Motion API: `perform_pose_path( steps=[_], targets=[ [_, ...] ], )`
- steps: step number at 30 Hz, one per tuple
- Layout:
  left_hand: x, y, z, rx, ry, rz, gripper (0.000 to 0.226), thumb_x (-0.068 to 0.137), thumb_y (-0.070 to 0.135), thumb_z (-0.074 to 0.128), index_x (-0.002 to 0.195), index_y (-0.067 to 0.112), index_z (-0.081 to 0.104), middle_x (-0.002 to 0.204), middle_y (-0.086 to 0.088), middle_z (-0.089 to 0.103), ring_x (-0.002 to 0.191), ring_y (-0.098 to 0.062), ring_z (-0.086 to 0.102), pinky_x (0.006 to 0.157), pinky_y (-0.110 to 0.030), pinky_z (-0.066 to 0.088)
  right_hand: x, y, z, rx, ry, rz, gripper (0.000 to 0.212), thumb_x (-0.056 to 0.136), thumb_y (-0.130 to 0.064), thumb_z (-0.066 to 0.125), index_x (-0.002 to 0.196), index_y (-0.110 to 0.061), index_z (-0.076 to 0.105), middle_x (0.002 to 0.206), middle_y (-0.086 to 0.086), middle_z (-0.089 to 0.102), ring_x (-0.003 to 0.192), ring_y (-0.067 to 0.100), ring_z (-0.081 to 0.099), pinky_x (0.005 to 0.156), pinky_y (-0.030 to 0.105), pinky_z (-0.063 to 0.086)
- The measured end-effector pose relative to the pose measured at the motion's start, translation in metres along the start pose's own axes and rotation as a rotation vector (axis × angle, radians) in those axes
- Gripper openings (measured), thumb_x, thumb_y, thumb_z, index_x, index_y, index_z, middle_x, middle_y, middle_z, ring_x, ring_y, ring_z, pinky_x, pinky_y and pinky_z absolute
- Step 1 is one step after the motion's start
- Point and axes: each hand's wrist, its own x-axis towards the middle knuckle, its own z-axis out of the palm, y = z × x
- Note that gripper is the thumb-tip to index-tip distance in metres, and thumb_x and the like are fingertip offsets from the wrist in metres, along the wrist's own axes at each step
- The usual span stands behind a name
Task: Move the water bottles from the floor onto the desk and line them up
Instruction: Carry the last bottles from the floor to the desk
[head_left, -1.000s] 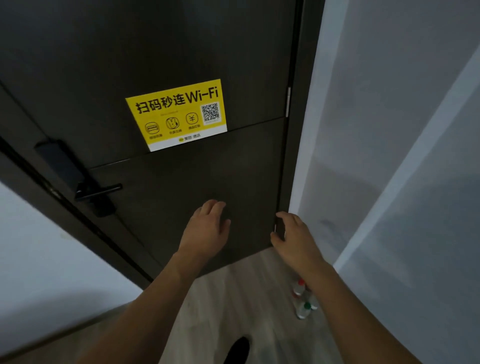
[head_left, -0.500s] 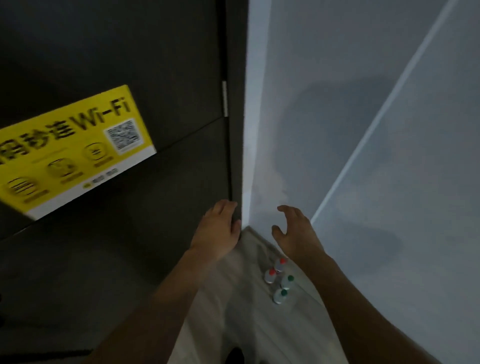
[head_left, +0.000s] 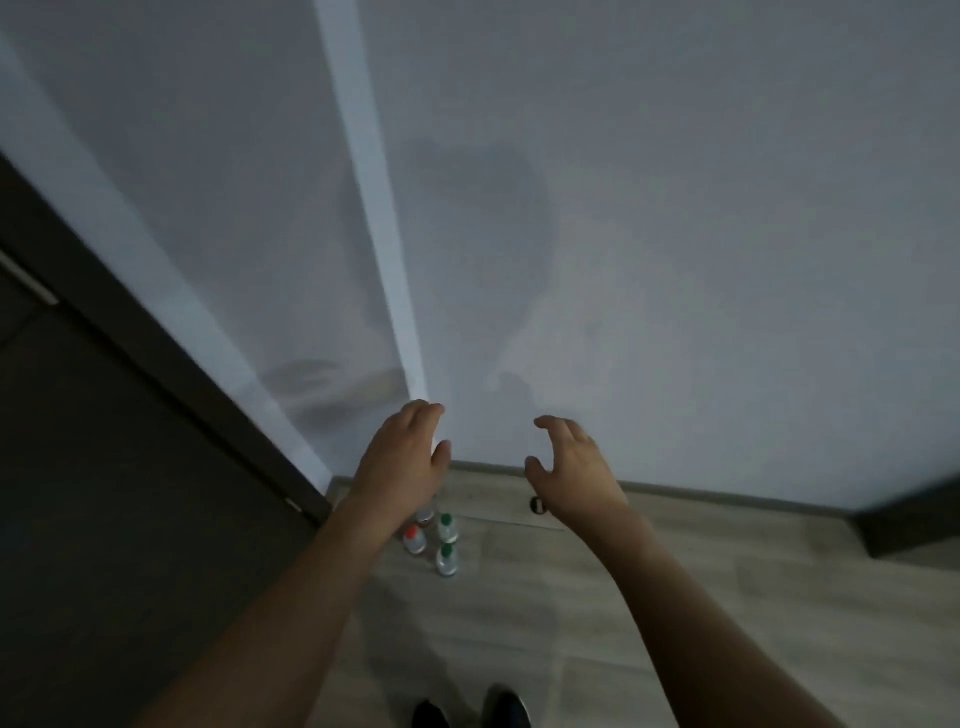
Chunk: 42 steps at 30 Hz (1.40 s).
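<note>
Several small clear water bottles stand in a tight cluster on the wooden floor near the wall corner. Two have green caps (head_left: 447, 521) (head_left: 446, 552), one a red cap (head_left: 413, 532), and another bottle (head_left: 425, 515) is partly hidden behind my left wrist. My left hand (head_left: 402, 460) is held out above the cluster, fingers relaxed, holding nothing. My right hand (head_left: 569, 465) is stretched forward to the right of the bottles, fingers loosely curved and empty. No desk is in view.
A pale wall (head_left: 675, 234) fills the upper view, with a skirting board (head_left: 675, 491) along its foot. A dark door (head_left: 104, 493) stands at left. A small round door stop (head_left: 537, 504) sits on the floor. My shoes (head_left: 470, 709) show at the bottom.
My view has swung right, away from the door with the yellow sign, toward the wall. The bottles now lie under my left wrist. Both hands stay raised and empty.
</note>
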Motion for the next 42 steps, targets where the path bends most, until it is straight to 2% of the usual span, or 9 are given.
perform_pose_path(
  steps=[7, 14, 17, 23, 27, 31, 35, 39, 42],
  targets=[
    [0.0, -0.004, 0.032, 0.011, -0.072, -0.039, 0.046, 0.098, 0.025, 0.054, 0.142, 0.011, 0.046, 0.144, -0.008, 0.047, 0.127, -0.026, 0.048, 0.104, -0.036, 0.042, 0.006, 0.029, 0.017, 0.023, -0.013, -0.018, 0.053, 0.094, -0.026, 0.056, 0.144, -0.015, 0.041, 0.147, 0.006, 0.043, 0.134, 0.026, 0.04, 0.109, 0.035, 0.033],
    [-0.007, -0.102, 0.097, -0.066, -0.1, -0.194, 0.041, 0.094, 0.016, 0.057, 0.132, 0.003, 0.052, 0.132, -0.016, 0.054, 0.121, -0.032, 0.052, 0.101, -0.043, 0.044, 0.048, 0.047, 0.123, 0.005, -0.174, 0.002, 0.052, 0.095, -0.028, 0.056, 0.143, -0.015, 0.043, 0.144, 0.007, 0.046, 0.132, 0.026, 0.043, 0.107, 0.034, 0.034],
    [-0.008, -0.165, 0.171, -0.135, -0.119, -0.296, 0.039, 0.093, 0.017, 0.058, 0.13, 0.005, 0.053, 0.131, -0.016, 0.054, 0.122, -0.032, 0.051, 0.1, -0.044, 0.044, 0.073, 0.08, 0.207, 0.013, -0.245, 0.006, 0.051, 0.095, -0.029, 0.056, 0.143, -0.017, 0.043, 0.146, 0.006, 0.044, 0.133, 0.024, 0.041, 0.108, 0.033, 0.033],
    [-0.012, -0.294, 0.389, -0.316, -0.108, -0.463, 0.042, 0.095, 0.029, 0.06, 0.132, 0.011, 0.052, 0.134, -0.009, 0.055, 0.121, -0.025, 0.053, 0.09, -0.026, 0.033, 0.129, 0.183, 0.433, 0.093, -0.353, 0.102, 0.056, 0.095, -0.035, 0.058, 0.145, -0.017, 0.039, 0.146, 0.006, 0.044, 0.131, 0.023, 0.044, 0.104, 0.03, 0.034],
    [0.005, -0.374, 0.528, -0.453, -0.072, -0.547, 0.042, 0.091, 0.028, 0.067, 0.13, 0.016, 0.055, 0.127, -0.005, 0.059, 0.115, -0.02, 0.055, 0.086, -0.022, 0.034, 0.169, 0.258, 0.568, 0.205, -0.316, 0.176, 0.064, 0.09, -0.04, 0.065, 0.144, -0.021, 0.037, 0.143, 0.005, 0.047, 0.129, 0.022, 0.046, 0.101, 0.031, 0.037],
    [0.021, -0.429, 0.621, -0.612, 0.022, -0.502, 0.048, 0.091, 0.026, 0.07, 0.134, 0.025, 0.052, 0.124, 0.011, 0.057, 0.115, -0.005, 0.052, 0.088, -0.014, 0.038, 0.198, 0.319, 0.653, 0.286, -0.288, 0.168, 0.066, 0.084, -0.05, 0.069, 0.14, -0.027, 0.042, 0.137, -0.004, 0.052, 0.123, 0.013, 0.05, 0.092, 0.025, 0.038],
    [0.027, -0.445, 0.669, -0.648, 0.208, -0.538, 0.029, 0.088, 0.034, 0.073, 0.111, 0.039, 0.055, 0.105, 0.019, 0.062, 0.099, 0.003, 0.057, 0.081, -0.007, 0.038, 0.207, 0.349, 0.703, 0.346, -0.236, 0.1, 0.051, 0.083, -0.049, 0.069, 0.128, -0.03, 0.054, 0.122, -0.01, 0.059, 0.108, 0.006, 0.056, 0.081, 0.018, 0.039],
    [0.031, -0.441, 0.674, -0.672, 0.253, -0.524, 0.026, 0.091, 0.04, 0.068, 0.098, 0.06, 0.053, 0.097, 0.031, 0.062, 0.093, 0.019, 0.056, 0.074, 0.004, 0.036, 0.204, 0.352, 0.716, 0.527, -0.118, 0.081, 0.032, 0.085, -0.043, 0.068, 0.114, -0.032, 0.059, 0.1, -0.017, 0.065, 0.094, -0.007, 0.059, 0.077, 0.013, 0.044],
    [0.026, -0.43, 0.656, -0.67, 0.275, -0.549, 0.016, 0.089, 0.038, 0.071, 0.094, 0.046, 0.058, 0.092, 0.027, 0.063, 0.089, 0.009, 0.059, 0.079, -0.008, 0.044, 0.191, 0.345, 0.699, 0.606, -0.05, 0.104, 0.031, 0.086, -0.036, 0.07, 0.115, -0.03, 0.061, 0.1, -0.016, 0.068, 0.096, -0.004, 0.061, 0.083, 0.019, 0.048]
  ],
)
